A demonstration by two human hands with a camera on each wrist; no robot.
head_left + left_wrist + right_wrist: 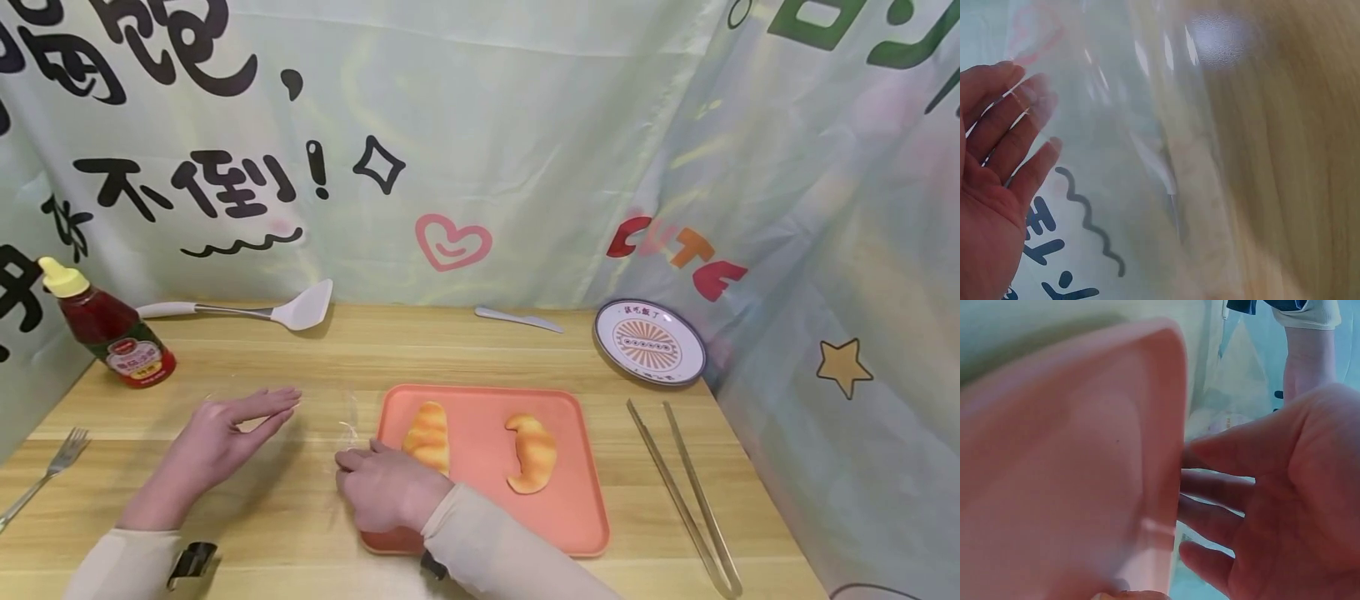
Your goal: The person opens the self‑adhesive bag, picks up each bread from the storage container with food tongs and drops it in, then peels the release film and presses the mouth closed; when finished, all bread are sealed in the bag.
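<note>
Here, clear plastic film [349, 427] (glinting faintly) lies between both hands [217, 437] [393, 487].

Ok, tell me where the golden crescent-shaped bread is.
In the head view, the golden crescent-shaped bread lies on the right half of the pink rectangular tray, right of the other golden bread.

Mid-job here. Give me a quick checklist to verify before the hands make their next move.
1. Left bread and right bread on the tray: ok, lying apart.
2. Tray clear to view: not ok, the right hand and sleeve cover its lower-left part.
3. Right hand's grip: cannot tell; fingers are at the tray's left edge.
4. Left hand free of the clear film: cannot tell; they overlap in the left wrist view.
5. Tongs off the tray: ok, lying to its right.
</note>
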